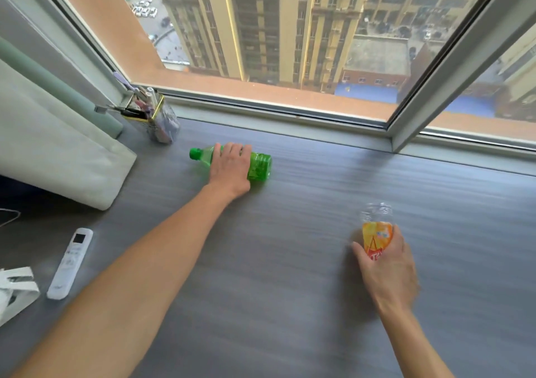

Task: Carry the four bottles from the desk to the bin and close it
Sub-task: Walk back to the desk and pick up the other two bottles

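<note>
A green plastic bottle (259, 164) lies on its side on the grey desk (290, 261), cap pointing left, near the window. My left hand (230, 168) rests over its middle with the fingers wrapped around it. A clear bottle with an orange label (376, 226) is at the right, and my right hand (387, 267) grips its lower part. Its base points away from me and its cap end is hidden in my hand. No bin is in view.
A pen holder (158, 119) full of pens stands at the back left by the window frame. A white remote control (70, 263) and a white folded object (16, 287) lie at the left edge. A pale cushion (58, 151) leans at the left.
</note>
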Action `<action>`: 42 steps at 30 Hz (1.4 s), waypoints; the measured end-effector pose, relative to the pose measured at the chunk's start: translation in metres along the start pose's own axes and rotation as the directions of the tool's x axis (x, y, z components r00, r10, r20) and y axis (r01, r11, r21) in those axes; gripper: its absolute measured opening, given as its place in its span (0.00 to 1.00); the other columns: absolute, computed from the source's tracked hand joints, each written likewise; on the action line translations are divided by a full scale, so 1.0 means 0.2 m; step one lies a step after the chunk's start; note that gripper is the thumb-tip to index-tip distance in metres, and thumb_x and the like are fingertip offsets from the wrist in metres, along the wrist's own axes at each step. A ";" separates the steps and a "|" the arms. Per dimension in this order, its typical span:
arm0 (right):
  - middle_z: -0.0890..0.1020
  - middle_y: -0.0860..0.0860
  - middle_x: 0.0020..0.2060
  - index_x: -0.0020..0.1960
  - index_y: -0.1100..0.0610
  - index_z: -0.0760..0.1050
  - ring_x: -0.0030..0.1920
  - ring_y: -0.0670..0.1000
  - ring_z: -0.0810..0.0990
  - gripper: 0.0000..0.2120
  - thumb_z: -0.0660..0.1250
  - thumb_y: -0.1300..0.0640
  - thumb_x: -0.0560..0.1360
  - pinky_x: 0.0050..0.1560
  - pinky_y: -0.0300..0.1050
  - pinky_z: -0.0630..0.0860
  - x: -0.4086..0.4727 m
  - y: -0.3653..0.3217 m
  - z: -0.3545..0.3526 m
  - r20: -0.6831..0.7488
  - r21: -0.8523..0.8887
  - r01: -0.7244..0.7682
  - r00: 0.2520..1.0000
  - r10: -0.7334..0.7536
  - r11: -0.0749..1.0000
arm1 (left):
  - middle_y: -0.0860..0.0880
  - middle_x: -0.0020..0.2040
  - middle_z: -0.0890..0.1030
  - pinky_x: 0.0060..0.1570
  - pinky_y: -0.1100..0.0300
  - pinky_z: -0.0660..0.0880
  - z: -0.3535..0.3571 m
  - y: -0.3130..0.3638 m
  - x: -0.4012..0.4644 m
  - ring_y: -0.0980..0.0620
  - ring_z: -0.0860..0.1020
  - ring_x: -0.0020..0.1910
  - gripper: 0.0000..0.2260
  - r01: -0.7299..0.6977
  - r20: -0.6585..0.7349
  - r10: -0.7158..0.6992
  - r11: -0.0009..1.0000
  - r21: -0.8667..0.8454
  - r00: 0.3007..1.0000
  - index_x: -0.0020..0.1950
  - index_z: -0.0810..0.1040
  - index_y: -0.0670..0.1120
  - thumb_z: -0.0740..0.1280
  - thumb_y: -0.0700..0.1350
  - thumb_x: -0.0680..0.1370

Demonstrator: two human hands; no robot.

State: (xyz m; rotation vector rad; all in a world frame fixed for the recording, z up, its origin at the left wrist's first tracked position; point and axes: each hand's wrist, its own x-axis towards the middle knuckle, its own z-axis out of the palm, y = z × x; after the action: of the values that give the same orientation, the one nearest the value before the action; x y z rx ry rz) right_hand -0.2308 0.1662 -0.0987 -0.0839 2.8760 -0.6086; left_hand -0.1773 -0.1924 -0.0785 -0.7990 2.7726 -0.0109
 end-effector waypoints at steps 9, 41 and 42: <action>0.83 0.49 0.49 0.61 0.44 0.69 0.49 0.58 0.82 0.26 0.70 0.43 0.65 0.45 0.51 0.78 -0.13 0.05 -0.23 0.194 0.072 -0.048 0.980 0.033 0.996 | 0.45 0.55 0.76 0.50 0.48 0.78 -0.12 0.03 -0.43 0.40 0.78 0.52 0.29 0.093 0.161 -0.038 0.934 -0.346 0.986 0.60 0.71 0.47 0.70 0.63 0.67; 0.79 0.42 0.45 0.63 0.43 0.68 0.41 0.47 0.78 0.30 0.71 0.35 0.65 0.39 0.46 0.73 -1.73 1.15 -0.63 0.352 0.074 -0.465 0.840 0.413 0.882 | 0.54 0.44 0.81 0.38 0.56 0.76 0.32 0.39 -2.20 0.56 0.80 0.41 0.30 0.175 0.650 0.189 0.874 -0.453 0.736 0.53 0.69 0.57 0.69 0.75 0.63; 0.79 0.42 0.44 0.63 0.43 0.67 0.40 0.45 0.78 0.30 0.71 0.35 0.64 0.37 0.45 0.72 -1.80 1.19 -0.62 0.351 0.083 -0.518 0.815 0.461 0.852 | 0.55 0.44 0.81 0.37 0.57 0.75 0.31 0.43 -2.18 0.56 0.80 0.41 0.30 0.118 0.648 0.226 0.889 -0.442 0.727 0.53 0.69 0.57 0.69 0.75 0.63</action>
State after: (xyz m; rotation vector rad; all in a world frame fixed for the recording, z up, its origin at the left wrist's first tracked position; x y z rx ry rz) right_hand 0.0933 0.4676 -0.0179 0.5281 2.3700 -0.6620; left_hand 0.1485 0.1129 -0.0392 -0.6315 2.0707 0.8194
